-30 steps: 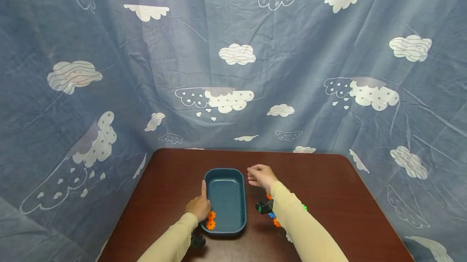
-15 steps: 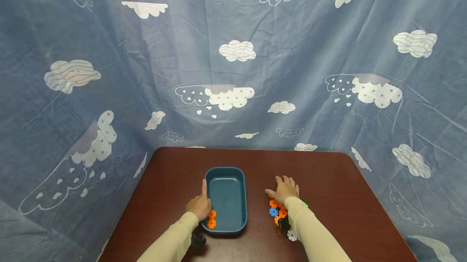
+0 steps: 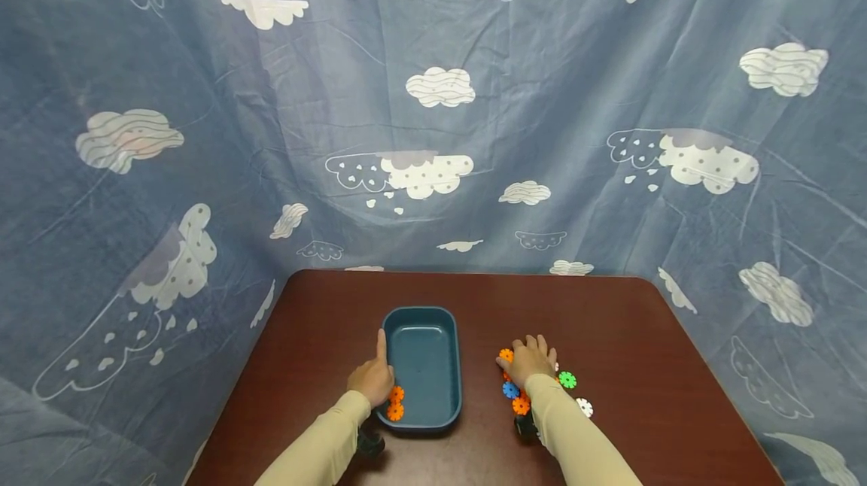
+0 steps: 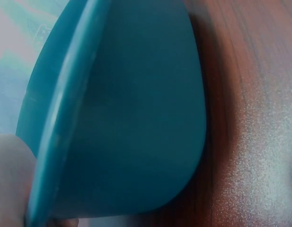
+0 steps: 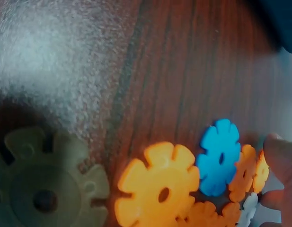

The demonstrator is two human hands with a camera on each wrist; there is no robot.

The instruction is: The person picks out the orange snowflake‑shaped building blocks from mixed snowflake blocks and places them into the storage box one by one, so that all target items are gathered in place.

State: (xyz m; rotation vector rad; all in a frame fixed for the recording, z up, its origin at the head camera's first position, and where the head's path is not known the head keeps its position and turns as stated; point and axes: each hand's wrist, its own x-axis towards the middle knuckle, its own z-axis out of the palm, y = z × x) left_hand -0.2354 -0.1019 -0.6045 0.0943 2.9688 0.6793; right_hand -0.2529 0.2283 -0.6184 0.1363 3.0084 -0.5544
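Observation:
A dark teal tray stands on the table left of centre, with orange flower-shaped discs in its near left corner. My left hand grips its left rim, one finger stretched along the edge; in the left wrist view a part of the hand shows at the tray wall. My right hand lies spread over the pile of flower-shaped discs right of the tray, its fingertips by an orange disc. A blue disc and a larger-looking orange disc lie just before it. The hand hides part of the pile.
A green disc and a white disc lie right of the right hand. A dull disc is close to the right wrist camera. A cloud-patterned curtain surrounds the brown table.
My right hand has moved right from beside the tray's rim to the disc pile and come down over it, fingers spreading. The left hand stays at the tray. The view tilts slightly downward.

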